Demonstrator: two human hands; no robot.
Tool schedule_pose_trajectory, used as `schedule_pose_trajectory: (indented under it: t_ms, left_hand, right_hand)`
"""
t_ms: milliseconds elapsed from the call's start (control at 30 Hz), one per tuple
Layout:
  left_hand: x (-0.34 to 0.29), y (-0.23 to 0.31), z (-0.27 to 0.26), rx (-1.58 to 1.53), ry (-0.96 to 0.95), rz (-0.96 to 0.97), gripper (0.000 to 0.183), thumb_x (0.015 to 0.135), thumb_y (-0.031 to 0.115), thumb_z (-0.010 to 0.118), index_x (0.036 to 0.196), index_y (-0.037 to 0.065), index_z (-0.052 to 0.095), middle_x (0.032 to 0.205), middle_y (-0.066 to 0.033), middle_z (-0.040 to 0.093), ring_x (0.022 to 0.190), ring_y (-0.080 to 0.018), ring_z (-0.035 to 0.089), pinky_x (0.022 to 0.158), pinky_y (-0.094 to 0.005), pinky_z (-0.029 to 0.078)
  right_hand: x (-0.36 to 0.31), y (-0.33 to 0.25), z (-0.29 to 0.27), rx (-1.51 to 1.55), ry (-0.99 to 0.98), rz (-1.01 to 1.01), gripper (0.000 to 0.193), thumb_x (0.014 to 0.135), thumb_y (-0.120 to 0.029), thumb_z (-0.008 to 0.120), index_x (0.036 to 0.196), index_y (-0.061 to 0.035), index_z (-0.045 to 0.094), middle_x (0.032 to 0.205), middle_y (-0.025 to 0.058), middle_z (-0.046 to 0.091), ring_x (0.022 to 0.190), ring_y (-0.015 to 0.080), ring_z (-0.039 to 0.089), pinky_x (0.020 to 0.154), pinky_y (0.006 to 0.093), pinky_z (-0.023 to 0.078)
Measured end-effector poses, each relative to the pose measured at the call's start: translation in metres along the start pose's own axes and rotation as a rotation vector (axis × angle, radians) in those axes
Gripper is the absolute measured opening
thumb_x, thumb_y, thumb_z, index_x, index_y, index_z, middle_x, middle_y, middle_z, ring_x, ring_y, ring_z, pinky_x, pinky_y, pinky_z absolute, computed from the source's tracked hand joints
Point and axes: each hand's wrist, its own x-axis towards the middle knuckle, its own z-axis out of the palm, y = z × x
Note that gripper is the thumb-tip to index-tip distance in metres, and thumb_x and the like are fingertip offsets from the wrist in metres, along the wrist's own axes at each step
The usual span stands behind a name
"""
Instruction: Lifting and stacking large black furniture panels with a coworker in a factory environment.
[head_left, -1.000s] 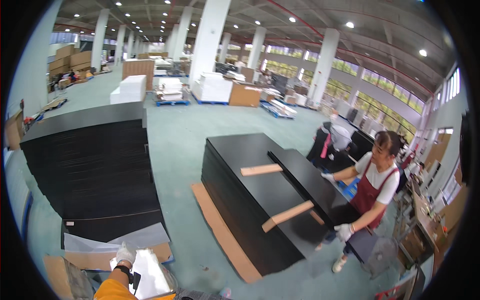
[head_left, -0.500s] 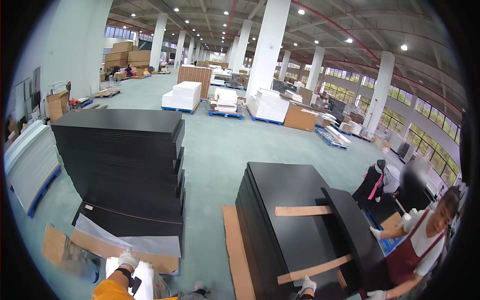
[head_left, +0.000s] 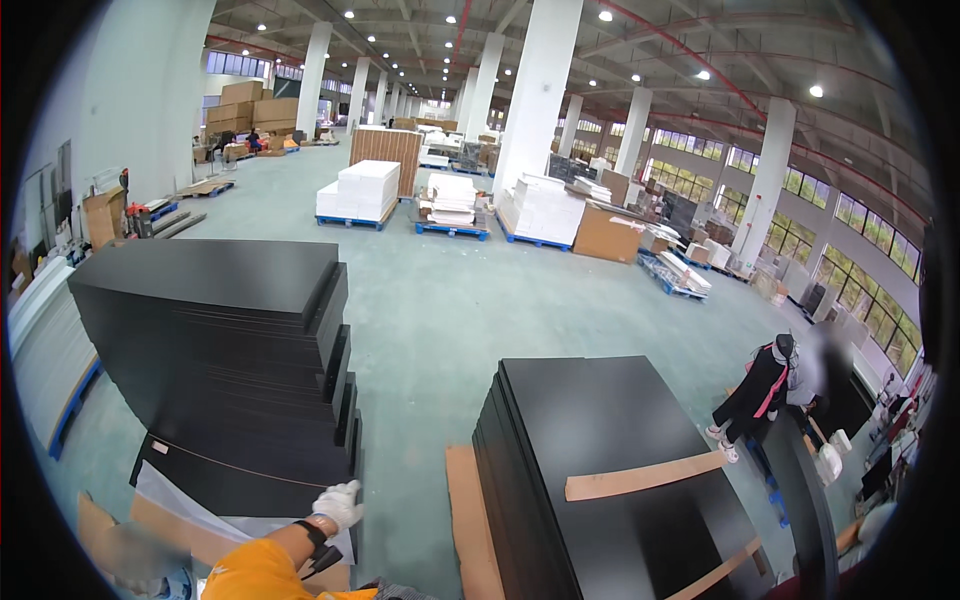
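My left hand [head_left: 338, 503], in a white glove below an orange sleeve, reaches to the right-hand edge of the low black panels [head_left: 250, 475] at the foot of the tall stack. Its fingers are loosely bent and apart, and I see nothing held in them; whether they touch the panel edge is unclear. White sheeting and brown cardboard [head_left: 180, 535] lie below the arm. My right hand is out of view. To the right stands a second stack of black panels [head_left: 600, 420] with cardboard strips [head_left: 645, 477] across its top.
A long dark panel [head_left: 800, 510] is tilted up at the right, beside a co-worker's arm [head_left: 850, 535]. Farther off stands another person in dark clothes [head_left: 760, 390]. White panels [head_left: 45, 350] on a blue pallet line the left. Loaded pallets [head_left: 360, 195] and columns [head_left: 540, 100] stand beyond.
My left hand has moved right, away from the sheeting, to the stack's edge. My right hand has left the view. The co-worker's black panel has come off the right stack and shifted right.
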Motion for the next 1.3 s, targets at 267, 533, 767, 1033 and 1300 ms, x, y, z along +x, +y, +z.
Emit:
schedule_pose_trajectory:
  t_ms: [267,533,767,1033,1300]
  left_hand:
    - [0.1,0.159,0.028,0.02,-0.13,0.415,0.058,0.084,0.04,0.063,0.131,0.012,0.047,0.118,-0.0181,0.06,0.112,-0.037,0.057,0.096,-0.0465,0.047]
    - [0.138,0.343,0.083,-0.001,-0.433,0.657,0.068,0.084,0.041,0.066,0.14,0.012,0.041,0.13,-0.017,0.055,0.122,-0.0353,0.052,0.101,-0.045,0.044]
    - [0.157,0.463,0.159,0.129,-0.244,0.811,0.086,0.068,0.039,0.081,0.135,0.004,0.039,0.134,-0.0152,0.045,0.124,-0.0331,0.045,0.101,-0.0446,0.043]
    - [0.182,0.513,0.175,0.322,-0.448,0.644,0.085,0.058,0.045,0.088,0.123,0.008,0.048,0.121,-0.0128,0.054,0.12,-0.0307,0.052,0.1,-0.0418,0.045]
    - [0.213,0.515,0.18,0.331,-0.618,0.69,0.069,0.063,0.044,0.085,0.119,0.012,0.062,0.127,-0.0151,0.06,0.116,-0.0306,0.06,0.096,-0.0394,0.051]
  right_hand:
    - [0.077,-0.008,0.022,-0.712,-0.24,-0.45,0.036,0.085,-0.033,0.064,0.11,-0.0087,0.071,0.121,0.013,0.067,0.105,0.0302,0.067,0.085,0.0436,0.055]
    - [-0.004,-0.038,-0.027,0.4,0.046,0.45,0.071,0.068,-0.034,0.079,0.122,0.0005,0.05,0.124,0.0237,0.059,0.118,0.0359,0.058,0.1,0.0394,0.048]
    - [-0.008,-0.035,-0.024,0.623,0.094,0.389,0.053,0.068,-0.03,0.078,0.108,-0.0006,0.062,0.111,0.0223,0.065,0.108,0.0348,0.063,0.094,0.0409,0.051]
    - [-0.05,-0.033,-0.024,1.393,0.085,0.312,0.013,0.089,-0.008,0.058,0.1,-0.0088,0.052,0.069,0.0059,0.054,0.054,0.0181,0.055,0.047,0.0342,0.047]
    - [-0.072,-0.116,-0.022,1.625,0.04,0.158,0.02,0.092,-0.007,0.055,0.111,-0.0052,0.048,0.081,0.0105,0.059,0.064,0.0231,0.063,0.054,0.0367,0.057]
